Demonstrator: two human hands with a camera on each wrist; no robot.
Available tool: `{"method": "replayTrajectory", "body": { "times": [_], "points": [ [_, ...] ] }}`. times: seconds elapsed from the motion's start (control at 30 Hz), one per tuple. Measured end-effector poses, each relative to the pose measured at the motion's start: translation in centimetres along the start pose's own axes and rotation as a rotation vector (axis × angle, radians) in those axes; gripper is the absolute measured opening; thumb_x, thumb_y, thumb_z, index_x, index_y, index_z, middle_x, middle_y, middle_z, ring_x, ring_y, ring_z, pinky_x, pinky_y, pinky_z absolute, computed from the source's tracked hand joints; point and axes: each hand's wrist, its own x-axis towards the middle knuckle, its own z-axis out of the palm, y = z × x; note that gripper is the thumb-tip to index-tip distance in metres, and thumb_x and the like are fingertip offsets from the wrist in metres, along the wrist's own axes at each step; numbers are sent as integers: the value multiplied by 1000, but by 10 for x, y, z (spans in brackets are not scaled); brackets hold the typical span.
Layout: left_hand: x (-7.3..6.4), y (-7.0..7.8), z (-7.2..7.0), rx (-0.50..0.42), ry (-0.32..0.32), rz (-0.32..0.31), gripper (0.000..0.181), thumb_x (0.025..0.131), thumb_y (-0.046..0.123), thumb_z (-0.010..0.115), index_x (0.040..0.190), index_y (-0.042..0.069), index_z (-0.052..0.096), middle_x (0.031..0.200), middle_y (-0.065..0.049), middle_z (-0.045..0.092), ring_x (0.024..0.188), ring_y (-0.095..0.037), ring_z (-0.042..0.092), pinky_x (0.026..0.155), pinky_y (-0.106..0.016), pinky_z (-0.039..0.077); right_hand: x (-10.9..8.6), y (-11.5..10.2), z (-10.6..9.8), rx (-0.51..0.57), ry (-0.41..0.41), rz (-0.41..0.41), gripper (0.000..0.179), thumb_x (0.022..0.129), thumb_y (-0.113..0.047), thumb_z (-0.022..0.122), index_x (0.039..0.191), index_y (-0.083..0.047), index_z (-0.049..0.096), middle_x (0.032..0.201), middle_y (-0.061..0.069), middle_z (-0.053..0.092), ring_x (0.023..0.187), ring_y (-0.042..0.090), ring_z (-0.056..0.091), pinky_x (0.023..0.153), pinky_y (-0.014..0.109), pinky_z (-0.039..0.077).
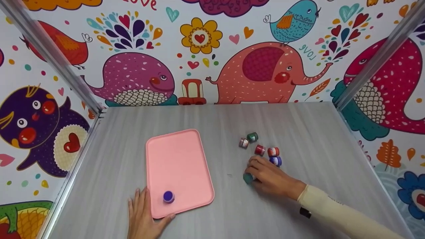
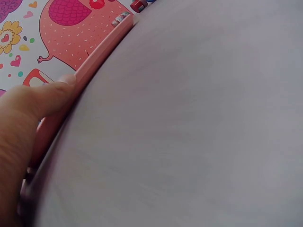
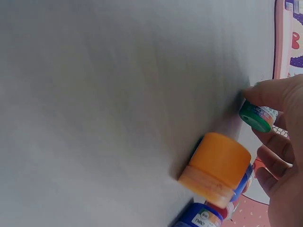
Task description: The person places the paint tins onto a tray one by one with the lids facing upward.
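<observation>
My right hand (image 1: 270, 176) pinches a small green paint jar (image 3: 258, 116) between thumb and fingers, at or just above the table. Just past that hand lie a blue jar (image 1: 275, 161), an orange-red jar (image 1: 273, 151) and a red jar (image 1: 260, 150). An orange jar (image 3: 215, 165) shows close up in the right wrist view. At the near left corner of a pink tray (image 1: 179, 159), my left hand (image 1: 141, 215) rests with fingers straight along the side and thumb (image 2: 59, 92) against the near rim. A purple-topped jar (image 1: 168, 197) stands upright inside the tray.
Farther back lie another green jar (image 1: 252, 137) and a jar with a reddish-brown end (image 1: 243, 142). Patterned walls (image 1: 199, 66) with metal corner posts (image 1: 358, 83) enclose the grey table (image 1: 222, 122) at the back and sides.
</observation>
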Motion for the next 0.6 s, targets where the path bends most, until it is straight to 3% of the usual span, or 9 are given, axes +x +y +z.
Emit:
{"method": "replayTrajectory", "body": {
  "times": [0.3,0.43,0.6],
  "points": [
    [-2,-1,0,5,4,-6,133,81,67,88,166,-13,26,169,-41,32,160,-61,19,133,-63,-13,19,-2,10,178,46,65,31,92,-11,91,119,-13,76,118,-2,65,120,18,55,104,39,56],
    [-3,0,-2,1,-22,-27,133,82,68,87,166,-13,25,170,-41,30,160,-62,18,132,-64,-15,27,-5,14,239,37,88,31,94,-14,89,122,-14,76,121,-4,65,122,17,54,108,42,54],
    [1,4,-4,-19,-79,-67,137,82,74,84,168,-12,21,172,-40,26,161,-63,14,131,-66,-15,34,-10,17,317,43,113,31,94,-12,89,122,-14,75,122,-5,65,122,15,53,106,35,57]
  ]
}}
